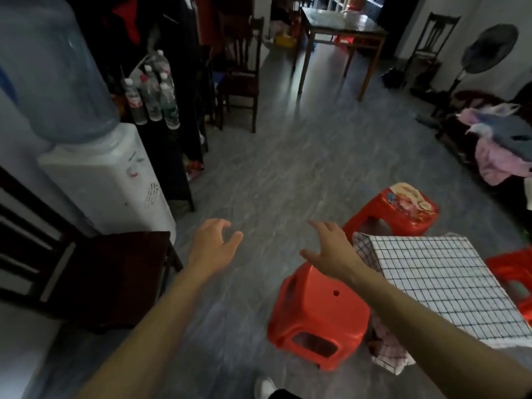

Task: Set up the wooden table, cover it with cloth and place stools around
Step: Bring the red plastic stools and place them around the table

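Note:
A low table at the lower right is covered by a white cloth with a black grid (443, 286), whose corner hangs down toward the floor. A red plastic stool (316, 321) stands against its left side. Another red stool with a picture on its seat (403, 208) stands behind it, and a third red stool (515, 272) shows at the right edge. My left hand (214, 243) hovers over the bare floor, fingers loosely spread, holding nothing. My right hand (331, 249) hangs above the nearest stool, fingers spread and empty.
A water dispenser (109, 180) and a dark wooden chair (95, 272) stand at the left, with bottles on a dark shelf behind. Farther back are another chair (241, 76) and a tall table (342, 33). A fan and a pile of clothes (501, 145) lie right.

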Demonstrator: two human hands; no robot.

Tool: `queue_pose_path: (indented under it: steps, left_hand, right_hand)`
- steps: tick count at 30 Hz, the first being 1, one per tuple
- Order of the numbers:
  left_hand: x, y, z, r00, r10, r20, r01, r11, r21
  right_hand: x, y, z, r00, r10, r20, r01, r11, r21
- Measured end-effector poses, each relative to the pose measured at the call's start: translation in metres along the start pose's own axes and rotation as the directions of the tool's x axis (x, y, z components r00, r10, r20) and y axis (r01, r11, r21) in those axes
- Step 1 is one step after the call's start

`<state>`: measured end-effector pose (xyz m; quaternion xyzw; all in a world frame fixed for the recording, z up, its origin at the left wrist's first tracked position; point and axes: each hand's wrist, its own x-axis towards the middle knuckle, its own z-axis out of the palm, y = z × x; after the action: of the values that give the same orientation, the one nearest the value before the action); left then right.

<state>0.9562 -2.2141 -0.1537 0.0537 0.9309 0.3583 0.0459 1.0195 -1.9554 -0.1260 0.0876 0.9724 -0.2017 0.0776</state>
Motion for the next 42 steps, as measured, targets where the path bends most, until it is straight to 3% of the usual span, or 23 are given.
queue_pose_path:
  steps: [7,15,26,33,42]
  left_hand:
    - [0.098,-0.015,-0.006,0.999,0.034,0.040,-0.037,0.998,0.056]
    - [0.277,0.004,-0.007,0.987,0.060,0.149,-0.088,0.979,0.186]
    - [0.502,0.103,0.050,0.902,0.325,0.284,-0.359,0.931,0.073]
    - [0.627,0.157,0.108,0.760,0.477,0.441,-0.501,0.863,-0.070]
    - [0.699,0.247,0.186,0.502,0.643,0.578,-0.636,0.728,-0.258]
  right_hand:
    - [0.124,-0.030,0.007,1.000,-0.018,0.018,0.017,0.998,0.060]
    - [0.293,-0.018,-0.016,0.997,0.070,0.019,-0.072,0.984,0.161]
    - [0.432,0.053,-0.096,0.930,0.337,-0.148,-0.305,0.930,0.206]
    - [0.494,0.088,-0.117,0.805,0.555,-0.209,-0.505,0.827,0.247]
    - [0.489,0.117,-0.143,0.462,0.847,-0.263,-0.777,0.529,0.341]
